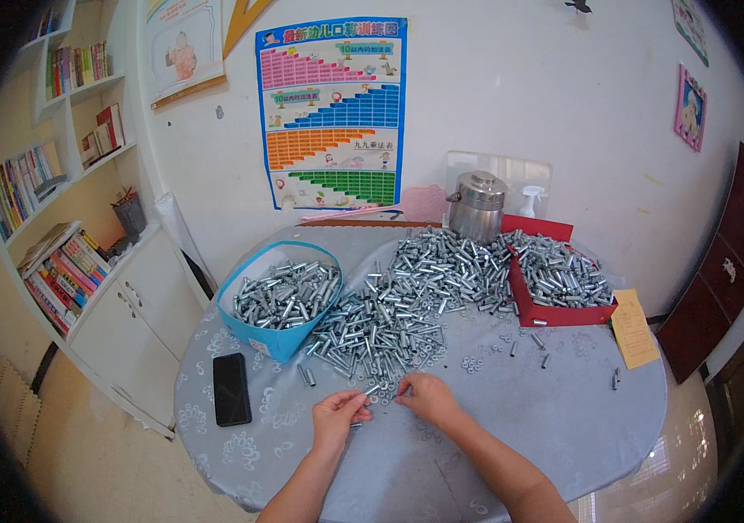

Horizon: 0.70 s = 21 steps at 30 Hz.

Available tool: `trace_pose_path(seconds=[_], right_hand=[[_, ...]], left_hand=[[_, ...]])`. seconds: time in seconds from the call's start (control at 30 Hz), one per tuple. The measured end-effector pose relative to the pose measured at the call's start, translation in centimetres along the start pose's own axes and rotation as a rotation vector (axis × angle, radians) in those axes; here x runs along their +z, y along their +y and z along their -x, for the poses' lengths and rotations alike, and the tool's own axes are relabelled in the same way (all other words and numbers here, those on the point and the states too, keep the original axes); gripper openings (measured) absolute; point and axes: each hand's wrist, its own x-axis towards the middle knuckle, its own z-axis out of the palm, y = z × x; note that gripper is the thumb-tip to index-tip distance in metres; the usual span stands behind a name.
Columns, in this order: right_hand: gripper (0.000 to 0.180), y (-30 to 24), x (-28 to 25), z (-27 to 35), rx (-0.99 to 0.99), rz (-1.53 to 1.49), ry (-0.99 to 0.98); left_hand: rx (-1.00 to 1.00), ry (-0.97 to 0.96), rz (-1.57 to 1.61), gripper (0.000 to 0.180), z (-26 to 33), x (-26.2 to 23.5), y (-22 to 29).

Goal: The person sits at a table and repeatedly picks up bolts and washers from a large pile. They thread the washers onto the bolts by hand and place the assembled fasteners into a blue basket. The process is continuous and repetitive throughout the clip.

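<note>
My left hand (338, 420) is closed in a pinch on a small silver metal sleeve (372, 390) at the near edge of a big pile. My right hand (429, 399) sits just to its right, thumb and fingers pressed together at the pile's edge; whatever lies between those fingertips is too small to make out. Small ring-shaped washers or nuts (383, 394) lie between the two hands. Beyond them spreads the heap of silver metal sleeves (381, 331), reaching back across the table.
A blue bin (278, 338) full of metal sleeves stands left, a filled red box (555, 314) right. A black phone (232, 390) lies near the left edge. Behind the heap are a steel pot (477, 207) and spray bottle (530, 200). A yellow paper (634, 329) hangs near the right edge.
</note>
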Motion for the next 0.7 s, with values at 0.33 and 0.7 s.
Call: trace_pose_path(seconds=[0.33,0.7], right_hand=[[0.014,-0.3,-0.1,0.8,0.224,-1.055,0.067],[0.019,-0.8,0.5,0.9,0.223,-0.911,0.063]], left_hand=[[-0.076,-0.023,-0.007,0.018,-0.1,-0.1,-0.4],[-0.186,-0.108,0.029,0.02,-0.7,-0.7,-1.0]])
